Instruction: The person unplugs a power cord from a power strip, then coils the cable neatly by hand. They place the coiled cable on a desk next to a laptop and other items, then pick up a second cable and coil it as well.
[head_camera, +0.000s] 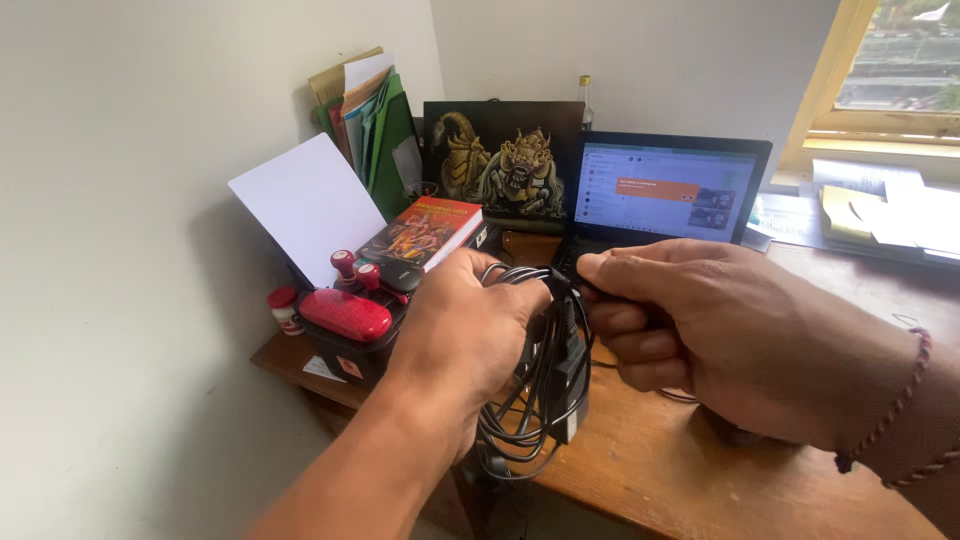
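My left hand (468, 325) is closed around a bundle of coiled black cable (520, 420), whose loops hang below the fist over the desk's front edge. A black plug or adapter block (570, 385) dangles among the loops. My right hand (720, 335) pinches the cable's upper end just right of the left fist, thumb on top. A beaded cord bracelet (895, 415) circles the right wrist.
A wooden desk (700, 470) holds an open laptop (665, 195) with a lit screen. At left sit a red book (425, 232), a red case (345, 314), stamps, a white card (305, 205), folders (370, 125) and a dark framed picture (505, 160). Papers (880, 215) lie under the window.
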